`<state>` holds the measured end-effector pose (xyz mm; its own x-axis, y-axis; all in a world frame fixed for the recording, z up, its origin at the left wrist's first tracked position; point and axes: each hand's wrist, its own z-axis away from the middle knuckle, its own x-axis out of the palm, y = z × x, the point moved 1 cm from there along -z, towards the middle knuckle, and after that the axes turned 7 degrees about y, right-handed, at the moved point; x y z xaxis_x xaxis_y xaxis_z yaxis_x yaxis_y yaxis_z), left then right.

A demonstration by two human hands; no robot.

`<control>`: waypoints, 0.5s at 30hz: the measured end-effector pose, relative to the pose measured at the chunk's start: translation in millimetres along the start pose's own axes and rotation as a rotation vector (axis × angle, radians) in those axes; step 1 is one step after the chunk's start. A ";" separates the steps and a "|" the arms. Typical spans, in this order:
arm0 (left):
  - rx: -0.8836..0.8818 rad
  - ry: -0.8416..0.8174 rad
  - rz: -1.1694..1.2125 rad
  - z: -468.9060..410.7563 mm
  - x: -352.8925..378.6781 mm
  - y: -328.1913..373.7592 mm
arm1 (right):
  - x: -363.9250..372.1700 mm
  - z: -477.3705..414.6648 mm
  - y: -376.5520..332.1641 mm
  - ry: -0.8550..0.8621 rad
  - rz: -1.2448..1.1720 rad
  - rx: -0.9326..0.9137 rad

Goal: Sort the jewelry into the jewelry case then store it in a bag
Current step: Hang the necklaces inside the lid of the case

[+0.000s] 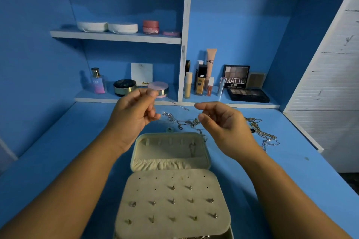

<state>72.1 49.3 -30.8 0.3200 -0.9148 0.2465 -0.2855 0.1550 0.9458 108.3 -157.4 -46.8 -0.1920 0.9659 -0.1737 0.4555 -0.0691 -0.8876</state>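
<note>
Both hands up over open jewelry case (pixel 208 158). Left hand (pixel 134 116) pinches one end of thin silver chain (pixel 175 103), right hand (pixel 225 124) pinches other end. Chain stretched between them, probably to straighten it for lid hooks (pixel 171 141). Case sits mid-desktop (pixel 58 161) toward front edge, lid laid back. Earring panel (pixel 174 180) carries stud earrings (pixel 172 201) in rows. Tangled necklaces (pixel 184 122) heaped behind case, another pile (pixel 266 136) toward right edge, so sorting looks far from done. No bag in view.
</note>
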 end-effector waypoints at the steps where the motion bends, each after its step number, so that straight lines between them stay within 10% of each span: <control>1: 0.008 0.008 -0.003 0.8 -0.5 -4.4 | 0.8 0.3 0.7 -0.012 0.006 0.009; 10: 0.692 0.103 -0.466 16.8 -6.0 -14.3 | 7.4 -2.9 7.2 0.263 0.106 -0.104; 15: 0.787 0.197 -0.484 15.8 -8.7 -12.2 | 7.4 -0.5 4.1 0.322 0.284 -0.260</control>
<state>58.5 49.5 -47.9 0.6897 -0.7232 -0.0363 -0.5866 -0.5874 0.5575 109.1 -150.4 -51.6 0.2303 0.9488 -0.2161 0.6606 -0.3155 -0.6812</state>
